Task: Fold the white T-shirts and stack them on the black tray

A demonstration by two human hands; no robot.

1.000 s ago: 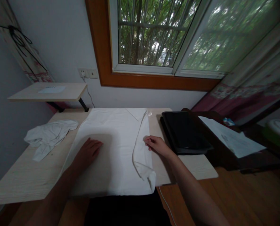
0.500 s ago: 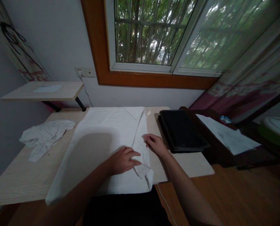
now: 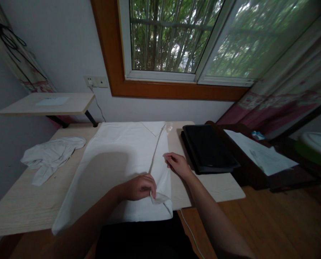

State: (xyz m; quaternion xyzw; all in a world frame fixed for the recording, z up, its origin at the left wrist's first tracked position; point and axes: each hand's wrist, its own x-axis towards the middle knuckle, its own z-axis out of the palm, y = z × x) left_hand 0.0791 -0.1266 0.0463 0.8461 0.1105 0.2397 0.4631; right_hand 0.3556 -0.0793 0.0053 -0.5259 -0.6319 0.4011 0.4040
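A large white cloth [image 3: 138, 151] lies flat on the wooden table, with a folded strip along its right side and a turned-up corner near the front right. My left hand [image 3: 142, 187] is closed, its fingers pinching that corner of the cloth. At the right edge of the cloth, my right hand [image 3: 178, 164] rests with curled fingers pressed together on the fabric; a bit of the cloth's edge seems to be between thumb and fingertips.
A crumpled white cloth [image 3: 54, 154] lies on the left of the table [image 3: 17, 205]. Black flat cases [image 3: 209, 147] are stacked at the right. A raised shelf [image 3: 76, 102] stands at the back left. Farther right is a paper sheet [image 3: 257, 151].
My left hand has gone from spread fingers on the cloth to a pinch on its front right corner, pulling it slightly left. My right hand has stayed in place.
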